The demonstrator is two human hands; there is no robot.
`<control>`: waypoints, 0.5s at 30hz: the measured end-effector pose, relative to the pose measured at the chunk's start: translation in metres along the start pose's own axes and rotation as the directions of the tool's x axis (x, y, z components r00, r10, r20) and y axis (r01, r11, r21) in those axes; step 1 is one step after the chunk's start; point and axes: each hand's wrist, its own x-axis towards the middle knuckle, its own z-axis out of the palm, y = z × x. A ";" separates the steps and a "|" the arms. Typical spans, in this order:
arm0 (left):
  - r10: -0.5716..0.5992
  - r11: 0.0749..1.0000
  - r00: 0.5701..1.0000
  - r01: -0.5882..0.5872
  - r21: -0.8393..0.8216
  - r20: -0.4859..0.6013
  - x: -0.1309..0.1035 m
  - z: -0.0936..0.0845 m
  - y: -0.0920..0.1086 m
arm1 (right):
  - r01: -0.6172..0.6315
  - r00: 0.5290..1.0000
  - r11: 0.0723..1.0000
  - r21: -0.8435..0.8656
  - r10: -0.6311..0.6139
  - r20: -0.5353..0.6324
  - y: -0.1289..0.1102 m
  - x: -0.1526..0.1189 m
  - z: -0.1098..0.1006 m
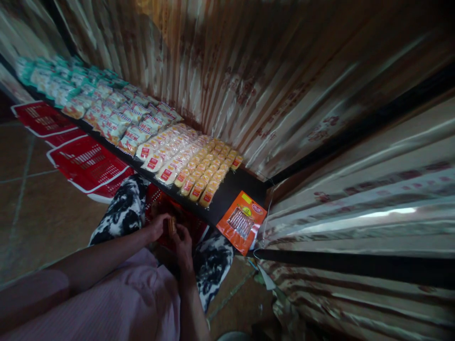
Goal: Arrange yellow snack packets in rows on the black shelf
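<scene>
Low between my knees, my left hand [160, 226] and my right hand [183, 240] pinch a small brown-and-yellow packet [172, 226] from either side. Its label is too dark to read. Just beyond my hands runs a long black shelf [232, 187]. An orange snack bag [243, 220] with a see-through window lies at the shelf's right end. Left of it stand rows of yellow wrapped cakes [204, 170], then rows of pale wrapped cakes [165, 156]. Below my hands is a red basket, mostly hidden in shadow.
Farther left on the shelf sit white snack bags [117, 118] and green-and-white bags [64, 78]. Red plastic baskets [88, 158] with white rims stand on the tiled floor at left. Pleated curtains [213, 61] hang behind the shelf, and a dark bar [341, 265] extends right.
</scene>
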 end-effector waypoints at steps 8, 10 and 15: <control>-0.076 0.997 0.996 0.076 -0.003 -0.038 0.011 0.000 -0.008 | -0.028 0.999 0.994 -0.104 0.023 -0.044 0.012 0.011 0.002; -0.097 0.995 0.994 0.096 -0.010 -0.057 0.014 0.000 -0.010 | -0.031 0.999 0.988 -0.149 0.025 -0.043 0.013 0.013 0.002; -0.138 0.990 0.987 0.135 -0.039 -0.085 0.023 -0.001 -0.015 | -0.017 1.000 0.974 -0.227 0.016 -0.006 0.017 0.017 0.004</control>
